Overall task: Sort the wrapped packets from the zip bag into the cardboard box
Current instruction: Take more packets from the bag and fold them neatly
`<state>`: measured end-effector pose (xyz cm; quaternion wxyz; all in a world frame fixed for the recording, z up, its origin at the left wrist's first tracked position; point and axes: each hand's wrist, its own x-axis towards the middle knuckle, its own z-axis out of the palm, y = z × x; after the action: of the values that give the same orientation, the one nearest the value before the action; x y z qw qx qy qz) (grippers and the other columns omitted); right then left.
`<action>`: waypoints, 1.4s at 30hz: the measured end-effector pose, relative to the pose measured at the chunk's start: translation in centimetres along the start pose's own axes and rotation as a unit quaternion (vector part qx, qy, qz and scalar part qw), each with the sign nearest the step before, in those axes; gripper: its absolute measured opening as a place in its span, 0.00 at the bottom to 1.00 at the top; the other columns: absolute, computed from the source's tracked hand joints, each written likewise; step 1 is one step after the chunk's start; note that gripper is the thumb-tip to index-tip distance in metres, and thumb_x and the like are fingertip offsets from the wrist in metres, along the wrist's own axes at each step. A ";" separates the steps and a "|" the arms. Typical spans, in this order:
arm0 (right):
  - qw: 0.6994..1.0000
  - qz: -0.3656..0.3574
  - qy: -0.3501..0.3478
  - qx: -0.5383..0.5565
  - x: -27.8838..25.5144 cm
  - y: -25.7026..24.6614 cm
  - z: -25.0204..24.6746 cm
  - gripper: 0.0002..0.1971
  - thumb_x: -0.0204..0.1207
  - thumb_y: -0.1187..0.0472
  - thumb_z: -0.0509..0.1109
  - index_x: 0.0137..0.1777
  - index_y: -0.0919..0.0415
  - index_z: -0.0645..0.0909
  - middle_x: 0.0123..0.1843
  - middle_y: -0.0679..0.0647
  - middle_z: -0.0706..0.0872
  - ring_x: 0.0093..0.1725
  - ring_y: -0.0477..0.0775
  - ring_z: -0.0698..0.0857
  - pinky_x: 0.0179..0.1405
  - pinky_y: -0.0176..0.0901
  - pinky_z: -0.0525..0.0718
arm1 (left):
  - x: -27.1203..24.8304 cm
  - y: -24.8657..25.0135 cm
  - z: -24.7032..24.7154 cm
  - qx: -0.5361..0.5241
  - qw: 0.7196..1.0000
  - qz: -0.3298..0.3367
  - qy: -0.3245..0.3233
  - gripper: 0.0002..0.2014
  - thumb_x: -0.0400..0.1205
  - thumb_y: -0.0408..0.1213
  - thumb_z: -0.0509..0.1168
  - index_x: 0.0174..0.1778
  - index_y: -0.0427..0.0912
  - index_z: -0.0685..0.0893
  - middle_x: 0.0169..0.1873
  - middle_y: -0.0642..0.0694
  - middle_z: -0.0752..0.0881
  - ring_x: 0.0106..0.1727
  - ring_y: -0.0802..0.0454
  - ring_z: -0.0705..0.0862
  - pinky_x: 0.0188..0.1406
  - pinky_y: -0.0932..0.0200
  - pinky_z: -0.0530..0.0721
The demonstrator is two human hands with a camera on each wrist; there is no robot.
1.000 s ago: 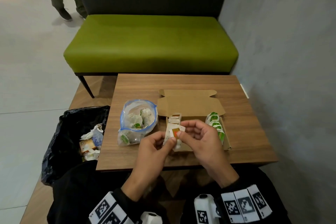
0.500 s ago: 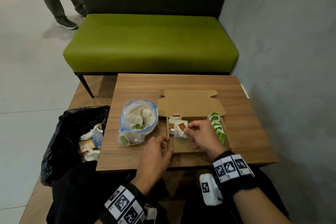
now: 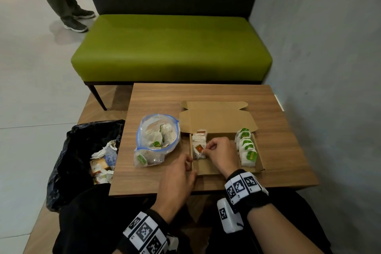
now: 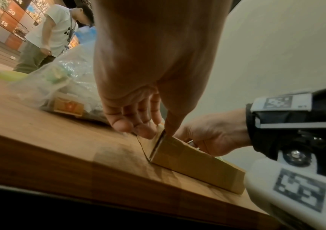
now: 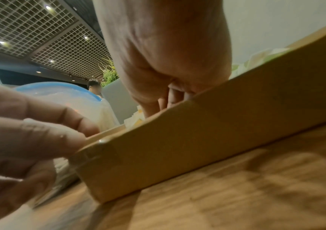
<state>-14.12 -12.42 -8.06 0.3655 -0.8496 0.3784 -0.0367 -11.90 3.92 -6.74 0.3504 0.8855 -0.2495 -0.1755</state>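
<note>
Placement of an orange-labelled packet was the step in hand: the right hand had its fingers pinched on the packet's near edge, at the front of the orange row along the left wall of the cardboard box. The left hand gripped that wall near the front corner, thumb inside and fingers outside, steadying it. To do this well, the packet probably wanted pressing upright and snug against its neighbours before release, with the wall held firm so the light box did not slide on the bench. A row of green-labelled packets stood along the right wall, well apart. The zip bag lay just beside the box on the left, still holding several packets, so much sorting looked to remain.
</note>
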 end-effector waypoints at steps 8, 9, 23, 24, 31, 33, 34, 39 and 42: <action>0.998 0.000 -0.015 -0.059 -0.5 0.3 -1.1 0.08 0.75 0.50 0.73 0.52 0.50 0.87 0.47 0.49 0.90 0.51 0.54 0.88 0.51 0.49 0.87 | 0.1 -0.4 0.2 0.004 1.000 0.006 -0.006 0.13 0.80 0.43 0.70 0.58 0.57 0.76 0.41 0.57 0.83 0.41 0.60 0.84 0.45 0.52 0.87; 0.994 -0.011 -0.027 -0.107 -0.7 0.4 -1.3 0.14 0.77 0.50 0.70 0.60 0.51 0.85 0.54 0.52 0.90 0.55 0.56 0.88 0.52 0.48 0.86 | 0.2 -0.4 0.2 0.005 1.000 0.007 -0.006 0.13 0.80 0.43 0.70 0.58 0.57 0.76 0.41 0.57 0.83 0.41 0.60 0.84 0.45 0.51 0.87; 0.952 -0.062 -0.075 -0.291 -1.8 -0.8 -1.1 0.26 0.83 0.57 0.62 0.82 0.50 0.66 0.67 0.61 0.79 0.62 0.63 0.83 0.55 0.52 0.80 | 0.5 -0.1 -0.2 0.026 1.000 0.005 -0.015 0.14 0.80 0.41 0.70 0.60 0.55 0.77 0.43 0.57 0.83 0.41 0.61 0.83 0.42 0.61 0.84; 0.952 -0.065 -0.078 -0.290 -1.9 -0.9 -1.0 0.26 0.83 0.57 0.63 0.81 0.50 0.66 0.67 0.61 0.79 0.62 0.62 0.83 0.54 0.51 0.80 | 0.4 -0.1 -0.2 0.026 1.000 0.002 -0.016 0.14 0.80 0.41 0.69 0.60 0.55 0.77 0.43 0.57 0.83 0.41 0.62 0.83 0.42 0.61 0.84; 0.968 -0.051 -0.031 -0.246 -2.3 -1.5 -1.5 0.12 0.84 0.56 0.61 0.65 0.53 0.79 0.62 0.58 0.81 0.58 0.60 0.84 0.49 0.52 0.81 | -0.5 1.3 -1.7 0.053 0.998 0.022 -0.026 0.13 0.83 0.46 0.67 0.63 0.53 0.76 0.48 0.58 0.82 0.43 0.62 0.81 0.42 0.63 0.79; 0.975 -0.049 0.012 -0.218 -2.5 -2.0 -2.2 0.14 0.84 0.55 0.61 0.66 0.53 0.80 0.63 0.56 0.81 0.58 0.59 0.84 0.50 0.51 0.82 | -1.2 2.2 -2.9 0.057 0.997 0.059 0.003 0.11 0.83 0.48 0.66 0.60 0.52 0.79 0.43 0.60 0.81 0.42 0.64 0.79 0.40 0.65 0.77; 0.977 -0.061 0.031 -0.200 -2.6 -2.4 -2.6 0.15 0.83 0.55 0.62 0.67 0.53 0.81 0.62 0.54 0.81 0.57 0.57 0.84 0.50 0.51 0.83 | -1.6 2.7 -3.8 0.054 0.995 0.083 0.028 0.10 0.82 0.48 0.66 0.57 0.52 0.81 0.41 0.60 0.80 0.41 0.63 0.79 0.41 0.64 0.78; 0.979 -0.185 0.074 -0.046 -3.5 -5.8 -3.0 0.13 0.81 0.52 0.66 0.63 0.50 0.85 0.55 0.48 0.75 0.60 0.47 0.75 0.47 0.39 0.74 | -1.4 3.2 -9.8 0.174 0.936 0.168 0.256 0.06 0.79 0.45 0.70 0.47 0.48 0.86 0.46 0.49 0.82 0.48 0.49 0.77 0.44 0.51 0.73; 0.967 -0.248 0.024 0.050 -4.0 -8.6 -2.1 0.10 0.81 0.50 0.69 0.58 0.47 0.88 0.65 0.49 0.73 0.70 0.48 0.68 0.60 0.41 0.71 | 0.6 1.3 -12.4 0.230 0.948 0.040 0.218 0.10 0.80 0.50 0.68 0.54 0.53 0.86 0.61 0.47 0.79 0.60 0.42 0.76 0.51 0.45 0.72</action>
<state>-12.40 -7.14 -0.09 0.3775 -0.8966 0.1623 -0.1651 -5.85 9.39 2.68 0.1895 0.9479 -0.2365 0.0980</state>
